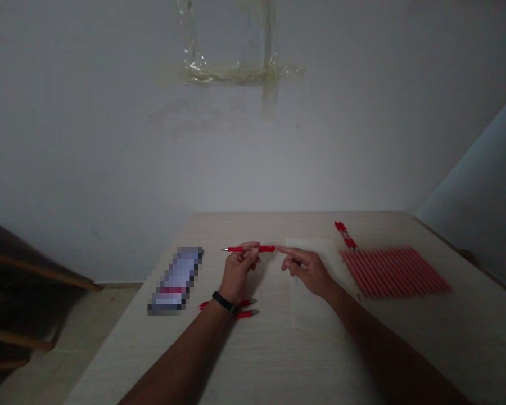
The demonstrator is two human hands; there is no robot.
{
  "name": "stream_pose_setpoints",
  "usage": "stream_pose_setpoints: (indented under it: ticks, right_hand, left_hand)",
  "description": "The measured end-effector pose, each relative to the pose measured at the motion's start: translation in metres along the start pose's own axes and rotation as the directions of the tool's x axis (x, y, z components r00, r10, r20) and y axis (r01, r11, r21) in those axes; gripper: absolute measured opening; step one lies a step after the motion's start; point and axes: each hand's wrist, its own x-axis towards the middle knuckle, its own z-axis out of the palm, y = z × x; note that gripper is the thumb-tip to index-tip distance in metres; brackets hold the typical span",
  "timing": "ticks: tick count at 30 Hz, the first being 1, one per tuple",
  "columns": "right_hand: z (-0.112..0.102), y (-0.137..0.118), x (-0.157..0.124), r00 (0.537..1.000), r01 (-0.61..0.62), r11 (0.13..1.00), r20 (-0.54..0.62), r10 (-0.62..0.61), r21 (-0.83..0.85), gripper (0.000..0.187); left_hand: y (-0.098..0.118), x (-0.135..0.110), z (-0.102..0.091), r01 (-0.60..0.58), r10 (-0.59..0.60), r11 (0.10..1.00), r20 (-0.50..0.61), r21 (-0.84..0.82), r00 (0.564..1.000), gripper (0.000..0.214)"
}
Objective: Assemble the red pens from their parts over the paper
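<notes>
My left hand [240, 267] is closed around a red pen [236, 248], held level above the table with its silver tip pointing left. At the pen's right end, the outstretched index finger of my right hand [310, 270] meets or nearly meets it. The other right fingers are curled in, and I see nothing held there. Beneath my left wrist, which wears a black band [222, 301], lie a few red pens [248, 314] with silver tips, partly hidden by the forearm.
A pale sheet [307, 309] lies under my right hand. To the right, several slim red sticks [396, 273] form a neat row, with red pens [346, 236] behind. A blurred-out phone-like object [177, 278] is at left. A wall [341, 157] stands behind the table [270, 365].
</notes>
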Motion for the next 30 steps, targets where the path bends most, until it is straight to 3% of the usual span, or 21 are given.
stream_pose_setpoints:
  ticks: [7, 15, 23, 26, 30]
  right_hand:
    - [0.004, -0.003, 0.001, 0.998, 0.001, 0.999, -0.062, -0.003, -0.034, 0.039]
    - [0.013, -0.002, 0.003, 0.989, -0.056, 0.997, -0.138, 0.048, -0.056, 0.024]
    - [-0.007, -0.003, 0.011, 0.951, -0.029, 0.976, -0.294, 0.093, 0.217, 0.023]
    - [-0.001, -0.004, 0.011, 0.943, 0.002, 0.94, -0.315, 0.112, 0.34, 0.025]
    - [0.008, -0.007, 0.01, 0.967, -0.011, 0.925, -0.233, 0.108, 0.38, 0.031]
  left_hand:
    - [0.002, 0.001, 0.0, -0.014, 0.013, 1.0, 0.009, 0.023, 1.0, 0.04]
    - [0.002, -0.009, 0.011, -0.018, -0.001, 0.991, 0.15, 0.13, 0.989, 0.036]
    - [0.004, 0.002, -0.004, 0.025, -0.025, 0.996, -0.006, -0.08, 1.0, 0.031]
    - [0.005, 0.0, -0.001, 0.015, -0.014, 0.999, 0.031, -0.029, 0.999, 0.028]
    - [0.006, -0.007, 0.007, -0.03, 0.01, 0.993, 0.164, 0.116, 0.986, 0.027]
